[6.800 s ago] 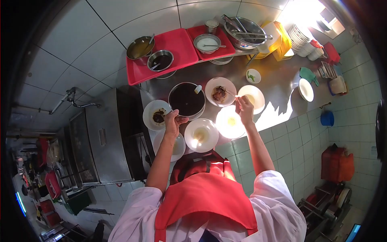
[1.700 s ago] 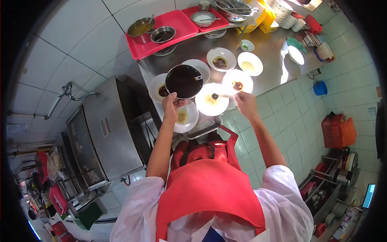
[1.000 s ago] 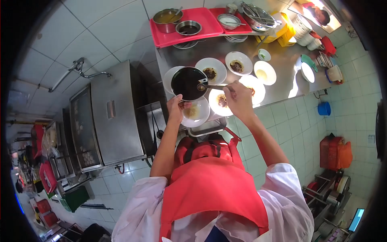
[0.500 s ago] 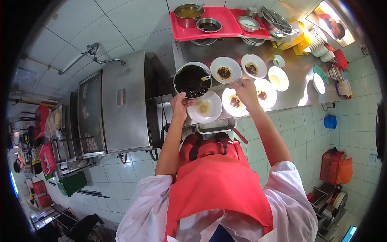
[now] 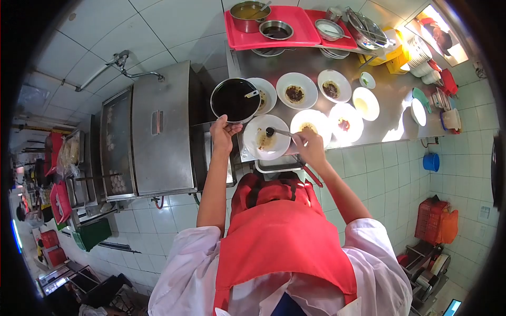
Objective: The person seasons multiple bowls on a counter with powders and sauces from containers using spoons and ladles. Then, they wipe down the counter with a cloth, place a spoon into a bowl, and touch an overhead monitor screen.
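My left hand (image 5: 223,132) is closed on the rim of a round metal pot (image 5: 215,108) of dark sauce, held at the counter's left end. A pale utensil handle (image 5: 252,94) sticks up from the sauce. Pinched in my right hand (image 5: 310,146) is a small ladle (image 5: 282,132), its dark-coated bowl over the nearest white bowl (image 5: 254,149). That bowl holds a pale yellowish liquid with dark spots. Beside it stands a sunlit bowl (image 5: 311,114), partly behind my right hand. Another bowl (image 5: 270,89) is partly hidden by the pot.
More white bowls with dark sauce, such as one bowl (image 5: 283,84), line the steel counter (image 5: 391,87). Above, a red tray (image 5: 303,23) carries metal pots. At left stands a large steel cabinet (image 5: 163,158). A red handle (image 5: 312,176) juts out below the counter edge.
The ladle has moved from over the pot to above the nearest bowl, with my right hand coming down and left. The pot has shifted left, and dark spots now show in that bowl.
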`<act>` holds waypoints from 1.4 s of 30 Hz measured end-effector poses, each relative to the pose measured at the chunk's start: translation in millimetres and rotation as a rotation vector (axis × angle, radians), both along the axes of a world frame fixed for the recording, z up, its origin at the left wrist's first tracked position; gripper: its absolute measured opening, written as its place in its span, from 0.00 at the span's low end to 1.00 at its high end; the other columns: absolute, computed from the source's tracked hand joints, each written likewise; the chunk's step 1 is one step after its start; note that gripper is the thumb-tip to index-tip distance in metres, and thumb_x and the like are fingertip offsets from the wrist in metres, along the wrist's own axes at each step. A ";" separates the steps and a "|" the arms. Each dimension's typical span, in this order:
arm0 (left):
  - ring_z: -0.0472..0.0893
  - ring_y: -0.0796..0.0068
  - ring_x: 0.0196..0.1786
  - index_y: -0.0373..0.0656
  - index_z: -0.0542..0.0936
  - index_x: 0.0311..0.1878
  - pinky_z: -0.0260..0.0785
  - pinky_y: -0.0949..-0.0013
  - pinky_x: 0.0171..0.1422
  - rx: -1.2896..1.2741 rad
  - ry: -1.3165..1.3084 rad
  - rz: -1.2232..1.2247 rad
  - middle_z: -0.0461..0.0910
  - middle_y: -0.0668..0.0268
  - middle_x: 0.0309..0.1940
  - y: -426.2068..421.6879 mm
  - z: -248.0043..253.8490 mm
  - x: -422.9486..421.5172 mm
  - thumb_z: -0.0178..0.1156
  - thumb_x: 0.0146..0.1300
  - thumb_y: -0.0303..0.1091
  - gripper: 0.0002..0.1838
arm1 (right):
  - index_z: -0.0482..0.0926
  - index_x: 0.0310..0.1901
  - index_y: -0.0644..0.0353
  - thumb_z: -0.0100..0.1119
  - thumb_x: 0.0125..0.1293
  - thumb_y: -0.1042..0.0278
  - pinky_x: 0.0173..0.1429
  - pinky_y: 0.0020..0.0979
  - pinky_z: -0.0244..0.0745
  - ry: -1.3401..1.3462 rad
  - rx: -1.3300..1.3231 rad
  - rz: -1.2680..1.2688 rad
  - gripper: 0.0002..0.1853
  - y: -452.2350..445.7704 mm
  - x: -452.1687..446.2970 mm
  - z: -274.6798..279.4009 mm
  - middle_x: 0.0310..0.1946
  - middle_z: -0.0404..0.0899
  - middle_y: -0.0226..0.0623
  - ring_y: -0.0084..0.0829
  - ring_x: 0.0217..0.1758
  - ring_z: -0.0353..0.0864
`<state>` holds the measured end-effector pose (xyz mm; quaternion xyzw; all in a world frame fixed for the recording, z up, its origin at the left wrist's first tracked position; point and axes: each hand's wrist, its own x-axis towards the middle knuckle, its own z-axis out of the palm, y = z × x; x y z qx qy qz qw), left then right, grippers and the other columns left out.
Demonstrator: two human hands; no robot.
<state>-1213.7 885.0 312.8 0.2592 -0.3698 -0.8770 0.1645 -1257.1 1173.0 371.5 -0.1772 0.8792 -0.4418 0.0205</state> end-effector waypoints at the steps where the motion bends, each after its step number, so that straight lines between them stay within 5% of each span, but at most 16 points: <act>1: 0.85 0.61 0.27 0.37 0.76 0.35 0.81 0.66 0.30 0.001 0.000 -0.001 0.82 0.55 0.29 0.1 0.6 -0.7 0.62 0.61 0.41 0.14 | 0.85 0.36 0.59 0.62 0.60 0.67 0.29 0.37 0.71 0.092 0.055 0.065 0.07 0.8 4.9 -1.3 0.23 0.76 0.39 0.35 0.23 0.78; 4: 0.85 0.61 0.27 0.37 0.76 0.36 0.81 0.65 0.31 -0.008 0.012 -0.014 0.83 0.56 0.29 0.9 2.0 -2.1 0.62 0.61 0.41 0.14 | 0.85 0.38 0.55 0.61 0.62 0.68 0.30 0.39 0.74 0.322 0.203 0.200 0.06 7.9 18.3 -6.2 0.28 0.74 0.34 0.36 0.24 0.79; 6: 0.85 0.62 0.32 0.42 0.78 0.36 0.80 0.62 0.40 -0.037 -0.013 -0.056 0.84 0.56 0.33 3.7 4.3 -4.2 0.58 0.63 0.45 0.14 | 0.84 0.41 0.53 0.59 0.63 0.71 0.29 0.37 0.75 0.426 0.280 0.263 0.07 10.2 26.0 -7.7 0.29 0.76 0.33 0.36 0.24 0.78; 9: 0.84 0.65 0.36 0.39 0.78 0.46 0.80 0.63 0.41 -0.012 0.010 -0.079 0.84 0.59 0.39 3.6 -12.3 -11.6 0.58 0.63 0.45 0.18 | 0.83 0.42 0.55 0.59 0.61 0.72 0.29 0.35 0.75 0.538 0.240 0.328 0.09 28.1 25.8 -46.3 0.29 0.75 0.32 0.34 0.27 0.79; 12: 0.84 0.64 0.30 0.36 0.78 0.41 0.82 0.64 0.35 0.045 -0.029 -0.030 0.83 0.57 0.35 15.0 12.9 -20.8 0.62 0.60 0.41 0.16 | 0.82 0.45 0.55 0.60 0.58 0.73 0.29 0.34 0.76 0.643 0.220 0.292 0.13 33.6 27.5 -5.5 0.31 0.75 0.31 0.31 0.27 0.79; 18: 0.84 0.62 0.26 0.43 0.73 0.32 0.80 0.65 0.31 0.039 0.006 -0.082 0.83 0.56 0.29 32.3 18.2 -44.8 0.57 0.64 0.42 0.12 | 0.84 0.42 0.58 0.64 0.57 0.76 0.26 0.31 0.72 0.546 -0.135 0.093 0.10 29.2 -8.7 75.9 0.29 0.74 0.31 0.30 0.22 0.76; 23: 0.84 0.63 0.27 0.35 0.76 0.43 0.79 0.67 0.30 0.004 0.006 -0.187 0.83 0.56 0.30 53.8 26.8 -71.0 0.56 0.64 0.43 0.18 | 0.83 0.35 0.63 0.65 0.59 0.75 0.28 0.32 0.71 0.303 -0.196 -0.005 0.03 6.4 -53.5 120.0 0.28 0.76 0.37 0.32 0.23 0.77; 31: 0.85 0.59 0.28 0.31 0.75 0.45 0.82 0.63 0.33 0.061 -0.008 -0.270 0.83 0.53 0.32 99.8 62.9 -118.6 0.61 0.61 0.40 0.19 | 0.82 0.31 0.64 0.64 0.57 0.73 0.28 0.34 0.69 0.232 -0.260 -0.087 0.04 8.9 -117.0 114.4 0.26 0.75 0.41 0.35 0.21 0.74; 35: 0.85 0.61 0.30 0.32 0.75 0.45 0.82 0.64 0.33 0.082 -0.024 -0.233 0.83 0.54 0.35 121.7 65.7 -146.4 0.62 0.61 0.36 0.17 | 0.76 0.21 0.65 0.68 0.54 0.66 0.27 0.37 0.66 0.218 -0.126 -0.296 0.14 25.7 -150.9 92.6 0.17 0.71 0.43 0.40 0.21 0.73; 36: 0.84 0.62 0.30 0.31 0.75 0.47 0.82 0.64 0.34 0.085 0.005 -0.292 0.82 0.53 0.38 124.9 66.3 -155.9 0.61 0.61 0.36 0.17 | 0.73 0.17 0.65 0.70 0.52 0.62 0.26 0.40 0.65 0.383 -0.090 -0.295 0.18 31.4 -162.1 84.3 0.16 0.71 0.44 0.42 0.20 0.72; 39: 0.84 0.62 0.27 0.34 0.76 0.46 0.81 0.64 0.31 0.044 0.039 -0.331 0.83 0.54 0.34 146.6 99.5 -177.4 0.60 0.61 0.39 0.17 | 0.78 0.23 0.65 0.73 0.51 0.60 0.26 0.31 0.69 0.231 -0.195 -0.297 0.16 47.5 -177.5 116.7 0.17 0.74 0.39 0.29 0.19 0.75; 42: 0.84 0.63 0.26 0.37 0.76 0.41 0.81 0.64 0.32 0.072 0.058 -0.247 0.82 0.56 0.30 167.9 109.2 -205.0 0.60 0.61 0.41 0.15 | 0.79 0.26 0.65 0.74 0.51 0.60 0.26 0.30 0.69 0.125 -0.262 -0.375 0.16 57.0 -194.0 129.1 0.19 0.76 0.39 0.27 0.19 0.76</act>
